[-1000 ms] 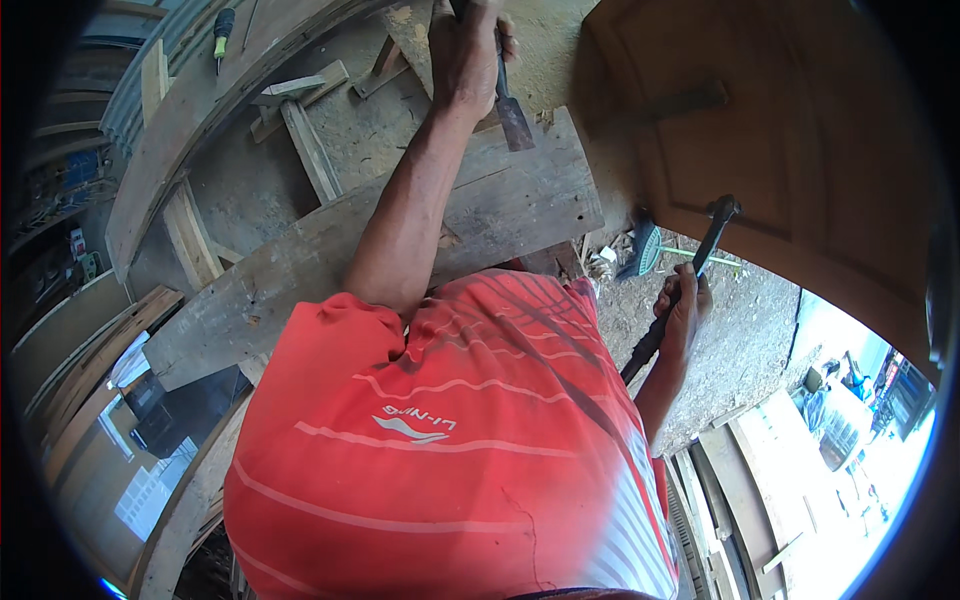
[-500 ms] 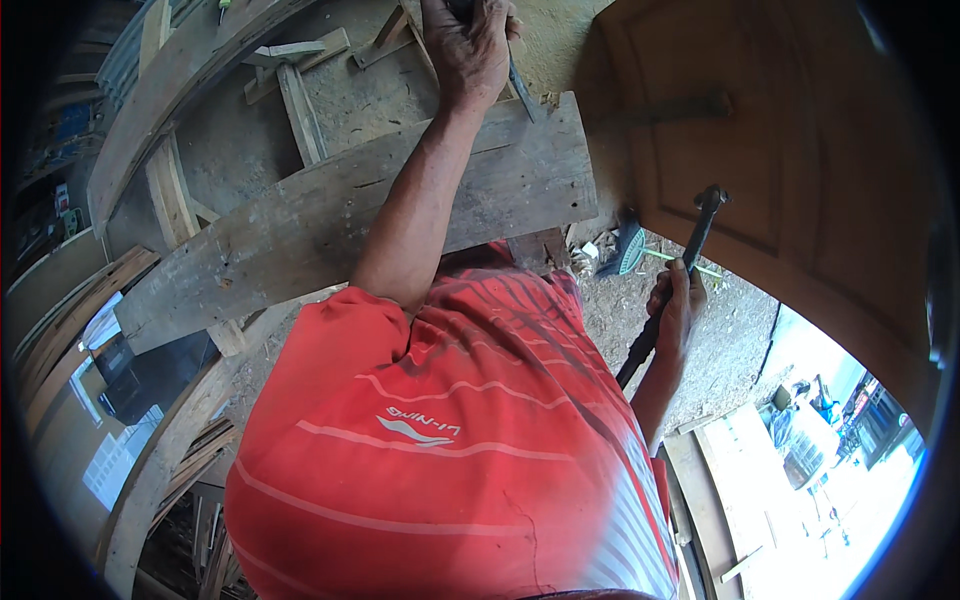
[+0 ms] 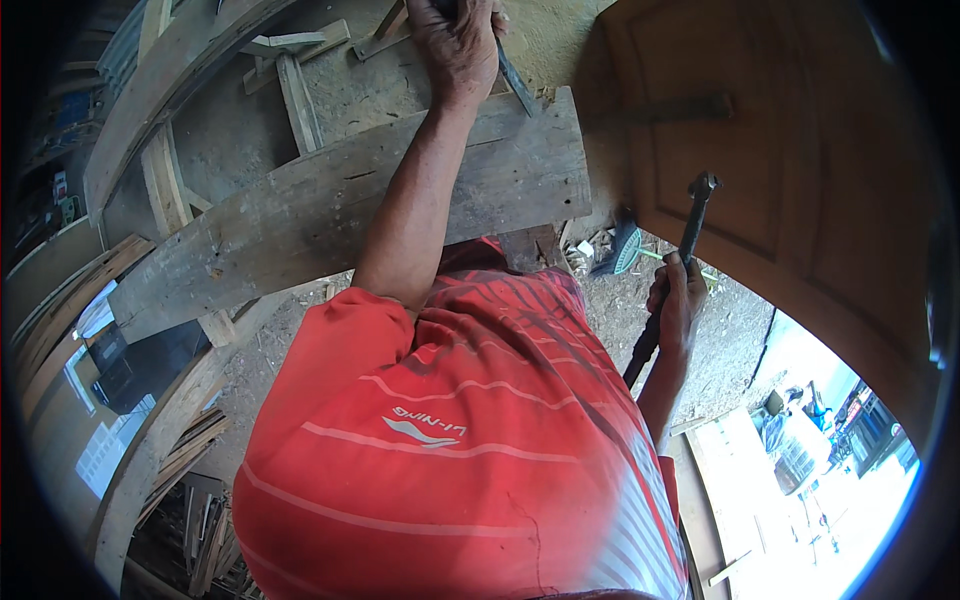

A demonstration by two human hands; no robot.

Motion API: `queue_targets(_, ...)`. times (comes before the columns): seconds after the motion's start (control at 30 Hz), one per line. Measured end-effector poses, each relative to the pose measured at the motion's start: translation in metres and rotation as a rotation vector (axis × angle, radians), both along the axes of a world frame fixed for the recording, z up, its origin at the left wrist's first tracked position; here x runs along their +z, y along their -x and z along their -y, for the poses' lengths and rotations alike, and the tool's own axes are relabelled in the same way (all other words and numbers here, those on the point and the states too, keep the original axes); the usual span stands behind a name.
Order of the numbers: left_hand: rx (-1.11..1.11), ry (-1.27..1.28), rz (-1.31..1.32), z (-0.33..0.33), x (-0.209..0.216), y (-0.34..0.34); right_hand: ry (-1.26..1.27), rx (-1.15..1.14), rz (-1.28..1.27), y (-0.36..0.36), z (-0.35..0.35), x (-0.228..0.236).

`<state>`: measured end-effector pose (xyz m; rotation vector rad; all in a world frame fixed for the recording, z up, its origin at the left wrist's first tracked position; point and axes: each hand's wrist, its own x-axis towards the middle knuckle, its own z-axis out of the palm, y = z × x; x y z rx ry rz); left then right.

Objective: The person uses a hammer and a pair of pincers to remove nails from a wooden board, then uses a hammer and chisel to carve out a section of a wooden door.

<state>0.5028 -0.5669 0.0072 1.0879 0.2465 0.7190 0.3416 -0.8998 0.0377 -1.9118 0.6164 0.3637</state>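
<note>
My left hand (image 3: 458, 48) is at the top of the view, its fingers closed around the grip of a chisel (image 3: 515, 82). The chisel's narrow metal blade slants down to the right, and its tip appears over the far edge of a worn grey plank (image 3: 300, 215); whether it touches the wood I cannot tell. To the right of my body, my right hand (image 3: 677, 295) is wrapped around a dark hammer (image 3: 692, 225). The hammer's head points up and away, beside a brown wooden panel. Most of the chisel's grip is hidden by my left hand.
A large brown panelled wooden door (image 3: 750, 150) stands on the right. A curved timber (image 3: 170, 90) and wooden struts (image 3: 300, 105) lie beyond the plank. Scrap strips (image 3: 205, 540) are piled at lower left. A green broom-like tool (image 3: 627, 250) lies on the ground.
The whole view has shifted slightly. The hammer stands a little more upright in my right hand. My left hand keeps its grip on the chisel, in nearly the same place over the plank.
</note>
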Motion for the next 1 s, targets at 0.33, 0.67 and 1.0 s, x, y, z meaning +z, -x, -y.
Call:
queue_targets(0.33, -0.158, 0.007, -0.098, 0.009, -0.014, 0.006, 0.076, 0.211, 0.048, -0.029, -0.017, 0.014)
queue_targets(0.67, 0.029, -0.018, -0.034, 0.008, -0.013, 0.015, 0.15, 0.633, 0.874, -0.117, -0.13, 0.159)
queue_targets(1.0, 0.333, -0.393, 0.15, 0.012, -0.03, 0.001, 0.762, 1.532, 0.688, -0.158, -0.192, 0.186)
